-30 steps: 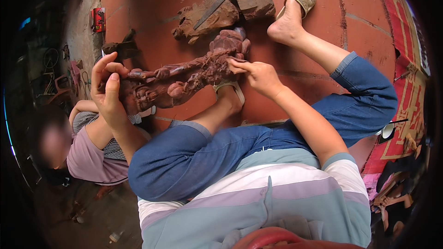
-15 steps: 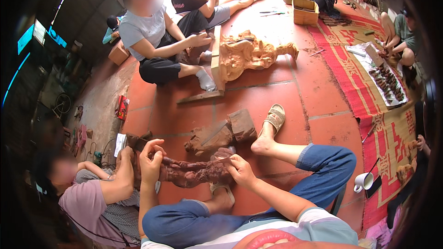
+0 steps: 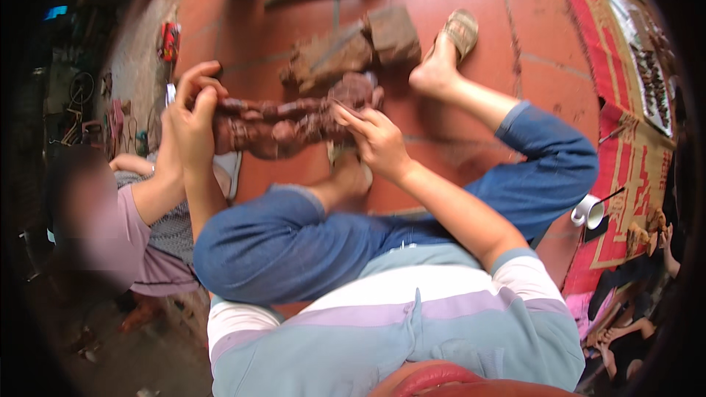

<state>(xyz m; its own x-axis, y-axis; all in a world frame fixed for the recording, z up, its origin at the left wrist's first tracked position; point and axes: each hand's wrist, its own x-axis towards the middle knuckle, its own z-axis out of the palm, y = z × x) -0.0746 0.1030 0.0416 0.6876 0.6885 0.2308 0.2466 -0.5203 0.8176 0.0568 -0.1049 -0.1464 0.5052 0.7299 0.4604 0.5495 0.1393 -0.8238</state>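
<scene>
A dark reddish-brown carved wooden figure (image 3: pixel 283 126) lies sideways in front of me, above the floor and my lap. Beside its left end is my left hand (image 3: pixel 193 106), its fingers loosely bent and raised, with a gap between thumb and forefinger. That hand hides part of the carving's left end. Over the thicker right end, my right hand (image 3: pixel 379 143) pinches a thin, flat brown piece (image 3: pixel 351 113) against the wood. Motion blur hides what kind of piece it is.
Rough wooden blocks (image 3: pixel 331 59) lie on the tiled floor (image 3: pixel 540 22) beyond the carving. A co-worker in a mauve top (image 3: pixel 136 217) sits close on my left. To the right are a white mug (image 3: pixel 587 212) and a red-and-tan mat (image 3: pixel 625 158).
The view has tipped downward, so the carving, blocks and both hands sit higher in the picture. The far people have left the view. Both hands stay at the carving.
</scene>
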